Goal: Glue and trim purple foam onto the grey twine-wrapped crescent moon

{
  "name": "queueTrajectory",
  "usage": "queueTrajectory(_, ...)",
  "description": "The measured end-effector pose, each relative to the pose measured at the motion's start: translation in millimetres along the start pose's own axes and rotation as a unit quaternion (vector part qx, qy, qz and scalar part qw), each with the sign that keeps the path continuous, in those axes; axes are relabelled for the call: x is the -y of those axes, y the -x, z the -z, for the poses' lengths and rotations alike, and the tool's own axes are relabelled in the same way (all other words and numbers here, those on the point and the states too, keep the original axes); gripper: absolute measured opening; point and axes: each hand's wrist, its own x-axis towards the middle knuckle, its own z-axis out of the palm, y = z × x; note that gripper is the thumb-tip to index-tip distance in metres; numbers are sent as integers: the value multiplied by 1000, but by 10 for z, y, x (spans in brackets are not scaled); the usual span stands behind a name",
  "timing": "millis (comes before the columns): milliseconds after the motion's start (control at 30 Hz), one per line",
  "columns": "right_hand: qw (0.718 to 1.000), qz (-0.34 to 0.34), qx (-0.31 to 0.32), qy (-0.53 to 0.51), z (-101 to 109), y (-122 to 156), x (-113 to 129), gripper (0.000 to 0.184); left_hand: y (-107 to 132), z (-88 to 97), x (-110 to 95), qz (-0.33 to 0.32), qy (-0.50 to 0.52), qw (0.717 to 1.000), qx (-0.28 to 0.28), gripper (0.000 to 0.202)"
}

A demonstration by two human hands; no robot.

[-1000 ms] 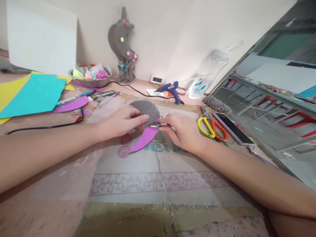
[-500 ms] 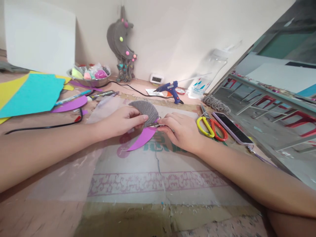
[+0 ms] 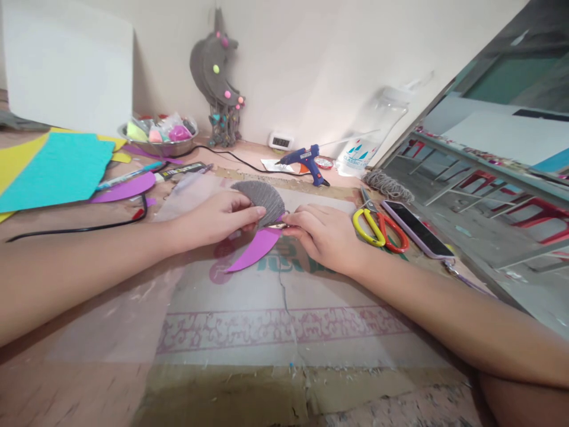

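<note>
My left hand (image 3: 217, 216) pinches a purple foam crescent (image 3: 255, 249) whose upper half is wound with grey yarn (image 3: 262, 198). It holds the piece at the wrapped edge, just above a flattened cardboard sheet (image 3: 284, 308). My right hand (image 3: 324, 234) is closed at the right edge of the wrapped part, fingertips pinched on the grey yarn strand there. Both forearms rest low over the cardboard.
Yellow and red scissors (image 3: 380, 228) and a phone (image 3: 415, 228) lie right of my right hand, with a yarn bundle (image 3: 389, 185) behind. A blue glue gun (image 3: 304, 161), a metal bowl (image 3: 157, 137) of pompoms, coloured foam sheets (image 3: 53, 169) and a finished grey moon (image 3: 216, 77) stand further back.
Hands stay on the crescent; my right hand's fingertips have shifted slightly left toward the wrapped edge. The view has drifted a little.
</note>
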Motion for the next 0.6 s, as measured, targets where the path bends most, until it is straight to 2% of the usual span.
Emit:
queueTrajectory(300, 998, -50, -1, -23, 31, -6, 21, 29, 16, -1, -33, -21, -11, 1000, -15, 36)
queueTrajectory(500, 998, -44, 5, -38, 25, -10, 21, 27, 14, -11, -13, 22, 36, 999, 12, 35)
queueTrajectory(600, 998, -45, 9, -38, 22, -15, 25, 27, 11, -10, 1, 22, 38, 999, 13, 35)
